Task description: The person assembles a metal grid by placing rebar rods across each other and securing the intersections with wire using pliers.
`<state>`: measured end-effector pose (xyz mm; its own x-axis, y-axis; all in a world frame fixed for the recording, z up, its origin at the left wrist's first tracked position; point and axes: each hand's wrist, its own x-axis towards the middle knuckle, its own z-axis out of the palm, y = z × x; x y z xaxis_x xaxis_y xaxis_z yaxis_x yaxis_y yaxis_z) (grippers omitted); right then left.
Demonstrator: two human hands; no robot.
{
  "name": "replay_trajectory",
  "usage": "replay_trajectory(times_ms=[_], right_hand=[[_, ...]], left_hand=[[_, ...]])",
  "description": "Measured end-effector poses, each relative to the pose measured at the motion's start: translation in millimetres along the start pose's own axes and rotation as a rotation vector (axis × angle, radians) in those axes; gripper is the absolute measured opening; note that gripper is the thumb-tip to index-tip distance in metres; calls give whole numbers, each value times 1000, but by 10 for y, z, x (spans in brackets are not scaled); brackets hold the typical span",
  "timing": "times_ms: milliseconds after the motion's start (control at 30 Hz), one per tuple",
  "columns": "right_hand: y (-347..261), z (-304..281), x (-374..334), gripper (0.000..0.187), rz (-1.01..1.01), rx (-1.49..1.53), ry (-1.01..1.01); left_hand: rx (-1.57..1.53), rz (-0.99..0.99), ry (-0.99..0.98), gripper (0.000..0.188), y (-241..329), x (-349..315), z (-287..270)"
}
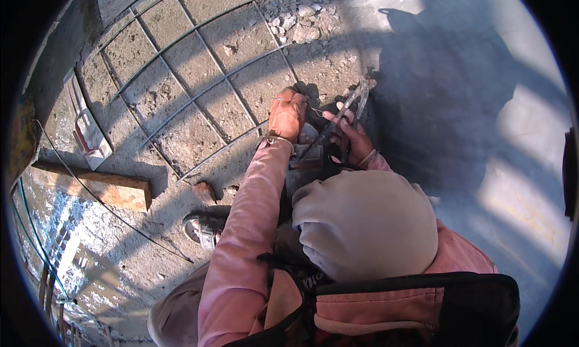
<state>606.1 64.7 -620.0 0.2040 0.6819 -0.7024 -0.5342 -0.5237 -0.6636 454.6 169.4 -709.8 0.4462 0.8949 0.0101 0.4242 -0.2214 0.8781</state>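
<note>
My left hand (287, 115), its fingers bent downward and closed, is at the near right corner of a steel rebar grid (223, 78). What its fingertips pinch is hidden. Just right of it, my right hand (354, 139) is wrapped around long-armed metal pincers (347, 110), whose two arms meet at the far end. A thin bent wire (316, 111) shows between the two hands. Below them lies a small grey block-like thing (306, 157), partly covered. A rounded pale cloth shape (368, 223) hides most of my right arm.
A flat steel trowel (88, 127) lies on the rough ground at left, near a wooden block (99, 187) and a thin dark rod (111, 211). Broken stones (301, 24) are heaped beyond the grid. A smooth grey surface (446, 118) spans the right. A sandalled foot (204, 231) is near my left arm.
</note>
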Motion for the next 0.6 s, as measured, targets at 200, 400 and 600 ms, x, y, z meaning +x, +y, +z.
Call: replay_trajectory(times_ms=[200, 400, 600], right_hand=[[-669, 272, -56, 59, -120, -70, -273], [-1456, 439, -165, 56, 116, -693, -358], [-1203, 307, 110, 39, 158, -1980, -358]], left_hand=[[-2, 3, -28, 12, -3, -7, -5], [-20, -34, -44, 12, 12, -50, -12], [-41, -31, 7, 12, 1, -68, 11]])
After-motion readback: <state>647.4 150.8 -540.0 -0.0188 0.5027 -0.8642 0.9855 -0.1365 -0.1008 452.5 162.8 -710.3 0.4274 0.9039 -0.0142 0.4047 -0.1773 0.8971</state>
